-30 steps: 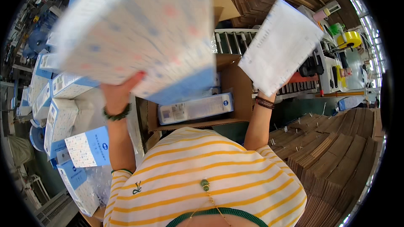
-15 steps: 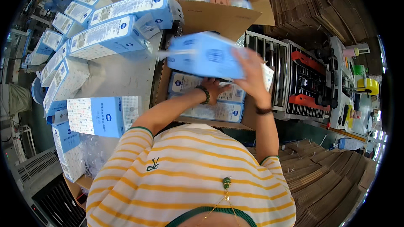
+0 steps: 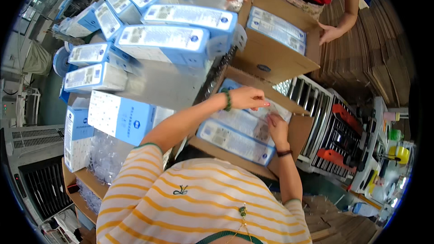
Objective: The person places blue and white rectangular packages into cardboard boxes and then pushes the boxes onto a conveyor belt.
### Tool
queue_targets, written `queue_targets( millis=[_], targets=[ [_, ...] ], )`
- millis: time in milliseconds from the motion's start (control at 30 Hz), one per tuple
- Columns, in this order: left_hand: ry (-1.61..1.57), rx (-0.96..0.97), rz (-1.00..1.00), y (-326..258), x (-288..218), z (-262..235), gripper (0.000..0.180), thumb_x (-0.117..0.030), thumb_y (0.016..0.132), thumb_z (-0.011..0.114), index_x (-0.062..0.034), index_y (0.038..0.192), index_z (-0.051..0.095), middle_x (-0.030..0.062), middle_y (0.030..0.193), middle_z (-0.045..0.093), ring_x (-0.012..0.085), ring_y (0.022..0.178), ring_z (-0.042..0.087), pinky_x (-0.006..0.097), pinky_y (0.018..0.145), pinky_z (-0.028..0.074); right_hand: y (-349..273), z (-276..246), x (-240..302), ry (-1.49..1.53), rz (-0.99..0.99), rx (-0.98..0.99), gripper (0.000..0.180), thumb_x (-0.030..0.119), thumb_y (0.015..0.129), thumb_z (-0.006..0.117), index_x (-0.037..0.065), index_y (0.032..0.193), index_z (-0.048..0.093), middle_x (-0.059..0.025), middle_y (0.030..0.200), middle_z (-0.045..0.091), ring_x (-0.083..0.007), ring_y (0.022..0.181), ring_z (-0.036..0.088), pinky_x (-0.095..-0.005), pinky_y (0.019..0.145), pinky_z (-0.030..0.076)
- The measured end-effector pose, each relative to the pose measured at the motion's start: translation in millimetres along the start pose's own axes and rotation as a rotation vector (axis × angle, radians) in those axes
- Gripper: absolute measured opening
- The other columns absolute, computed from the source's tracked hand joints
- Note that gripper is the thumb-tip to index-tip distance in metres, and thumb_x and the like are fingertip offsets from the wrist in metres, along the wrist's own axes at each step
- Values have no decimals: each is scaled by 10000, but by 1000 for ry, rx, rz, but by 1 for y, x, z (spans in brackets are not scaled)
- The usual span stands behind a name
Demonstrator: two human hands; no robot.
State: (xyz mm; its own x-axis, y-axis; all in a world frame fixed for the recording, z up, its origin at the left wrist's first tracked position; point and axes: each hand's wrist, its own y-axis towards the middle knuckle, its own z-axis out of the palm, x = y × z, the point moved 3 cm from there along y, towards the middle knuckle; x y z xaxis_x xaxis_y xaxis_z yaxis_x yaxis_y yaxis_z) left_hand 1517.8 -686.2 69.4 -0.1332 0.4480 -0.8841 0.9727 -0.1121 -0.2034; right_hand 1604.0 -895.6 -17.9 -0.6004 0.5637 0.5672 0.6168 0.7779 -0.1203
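blue-and-white packs [image 3: 235, 141] lie flat in the open carton [image 3: 298, 129] just ahead of my chest, at about twelve o'clock, and both my hands are down in it. my right hand [image 3: 276, 129] rests palm-down on the clear-wrapped top pack, fingers spread flat, gripping nothing. my left hand [image 3: 246, 98], the one with the green bead bracelet, sits just beyond it at eleven o'clock with its grip narrow, fingertips pinched at what looks like the edge of the wrap; i cannot tell whether anything is truly caught between them.

to seat this layer well, i judge the pack should be pressed level and slid square against the far carton wall, so no corner rides up on its neighbour.

room is tight at three o'clock: the raised flap stands close to my right wrist, and just past it runs the roller conveyor [image 3: 312, 108]. at nine o'clock the surface [image 3: 162, 86] is crowded, with a large dotted blue box [image 3: 122, 117] near my left elbow and more long blue boxes [image 3: 165, 43] stacked beyond it. the freest way out for my arms is straight up and back toward me.

farther off, at one o'clock, a second carton [image 3: 271, 58] stands open, and another person's hand [image 3: 331, 31] rests at its far side.
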Motion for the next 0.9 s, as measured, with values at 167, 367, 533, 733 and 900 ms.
queue_targets(
  millis=[167, 367, 533, 733, 900],
  targets=[
    [35, -710, -30, -144, 19, -85, 117, -134, 810, 624, -36, 858, 583, 28, 790, 572, 114, 751, 545, 240, 666, 436, 16, -55, 82, 175, -217, -311, 146, 117, 802, 592, 36, 911, 642, -160, 847, 630, -299, 784, 617, -344, 687, 481],
    [337, -422, 75, -90, 1, 0, 218, -225, 763, 650, -41, 851, 573, 120, 791, 561, 247, 740, 567, 346, 659, 456, 57, 31, 57, -323, -448, -16, 569, 197, 672, 658, 78, 1202, 489, -169, 1124, 515, -329, 1051, 485, -423, 912, 373],
    [549, -660, 268, -97, -22, -50, 463, -291, 649, 728, -116, 1047, 570, 149, 1016, 548, 338, 951, 523, 451, 831, 401, 65, 33, 70, -382, -451, -103, 414, 229, 664, 665, 58, 1032, 582, -157, 955, 565, -317, 895, 548, -413, 790, 432],
    [1132, -561, -188, -157, 63, -145, 937, -237, 536, 773, -206, 1357, 323, 155, 1111, 497, 327, 1027, 480, 471, 847, 344, 112, -55, 257, 271, -633, -210, 147, 127, 785, 618, 13, 692, 607, -137, 650, 581, -293, 589, 566, -329, 522, 434],
    [1156, -506, -45, -184, -8, -128, 972, -167, 538, 757, -165, 1380, 272, 141, 1022, 518, 304, 941, 501, 398, 796, 353, 245, -26, 313, -252, -897, -126, 743, 255, 629, 756, 105, 1272, 414, -215, 1233, 457, -344, 1117, 446, -489, 887, 357]
  ],
)
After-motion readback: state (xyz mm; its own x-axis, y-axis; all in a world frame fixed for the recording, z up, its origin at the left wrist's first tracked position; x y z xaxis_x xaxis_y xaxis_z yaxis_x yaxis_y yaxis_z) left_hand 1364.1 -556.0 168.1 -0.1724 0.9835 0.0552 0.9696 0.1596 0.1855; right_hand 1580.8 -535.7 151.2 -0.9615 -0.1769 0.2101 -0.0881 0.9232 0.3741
